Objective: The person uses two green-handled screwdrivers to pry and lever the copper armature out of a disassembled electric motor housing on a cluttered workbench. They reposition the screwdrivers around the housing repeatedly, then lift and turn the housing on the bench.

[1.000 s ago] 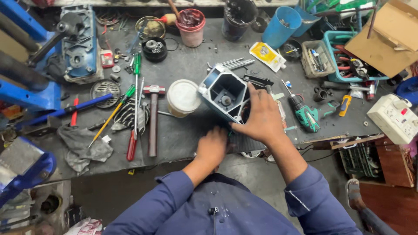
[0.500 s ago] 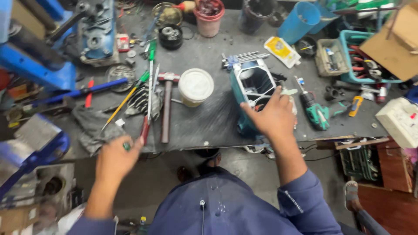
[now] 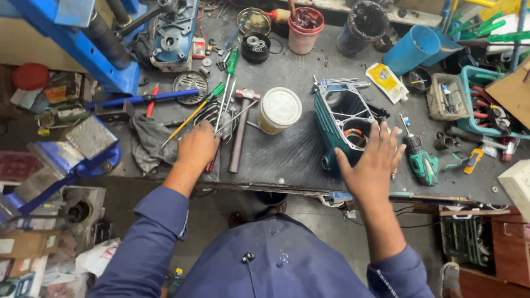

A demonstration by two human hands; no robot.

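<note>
Teal metal motor housing (image 3: 345,124), open side up, on the dark workbench (image 3: 287,152): your right hand (image 3: 372,163) rests spread on its near edge; your left hand (image 3: 196,148) lies among screwdrivers beside the wooden-handled hammer (image 3: 240,129), grip unclear

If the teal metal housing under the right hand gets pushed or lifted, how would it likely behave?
The teal housing looks like a rigid metal casting, so probably stiff and heavy for its size. It lies on a broad side, so it would likely slide rather than roll. The right hand hovers spread at its near edge.
</note>
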